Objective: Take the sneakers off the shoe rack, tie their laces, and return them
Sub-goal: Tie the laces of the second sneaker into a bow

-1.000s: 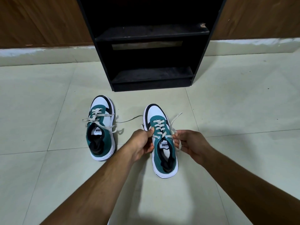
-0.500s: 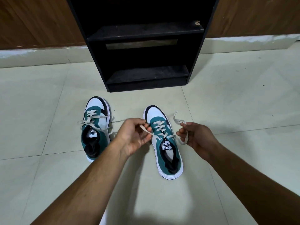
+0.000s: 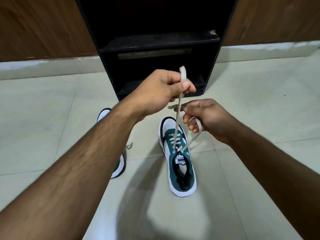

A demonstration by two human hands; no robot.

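Both hands have lifted off the right sneaker (image 3: pixel 178 153), drawing its lace ends taut. That sneaker lies on the floor (image 3: pixel 52 110) just below them, toe toward the shoe rack (image 3: pixel 159 42). Left hand (image 3: pixel 161 91) pinches its lace higher and farther; right hand (image 3: pixel 206 116) grips its lace lower and nearer.

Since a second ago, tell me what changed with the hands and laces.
Both hands rose off the right sneaker: the left hand drew its lace end up taut, and the right hand lifted the other end wrapped round its fingers. Both sneakers stayed on the floor, the rack empty.
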